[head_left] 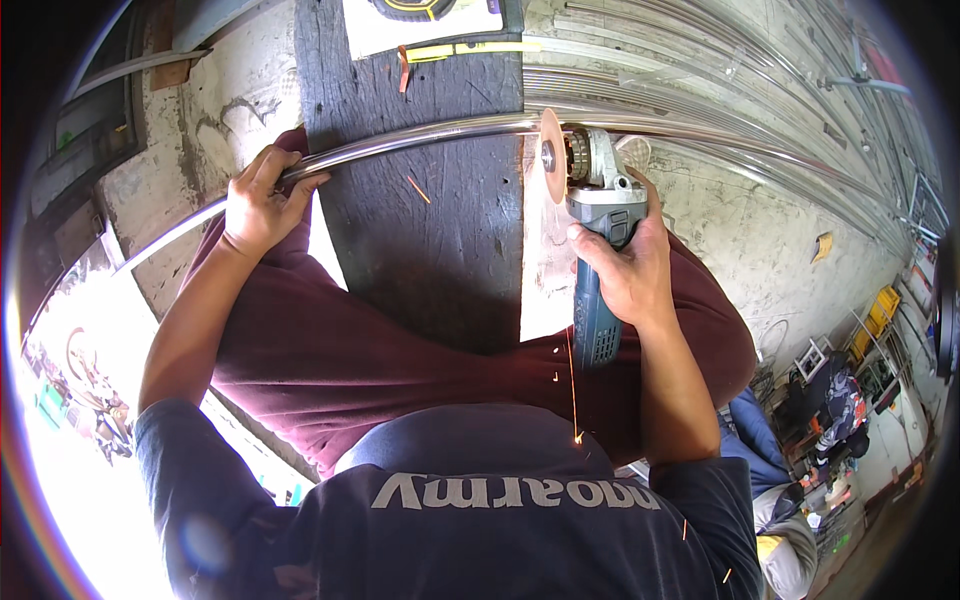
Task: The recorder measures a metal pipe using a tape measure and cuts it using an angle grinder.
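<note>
A long shiny metal tube lies across a dark wooden plank. Its left part is gripped by my left hand, fingers wrapped over it. My right hand is closed around the body of a blue-grey angle grinder, held upright with its head away from me. The grinder's thin brownish cutting disc meets the tube just past the plank's right edge. Orange sparks fly down from there toward my shirt. The exact contact point and any cut are too small to make out.
At the plank's far end lie a yellow ruler or tape and a white sheet with a round black-and-yellow thing on it. Many long metal tubes lie on the floor at the far right. Another person is at the right.
</note>
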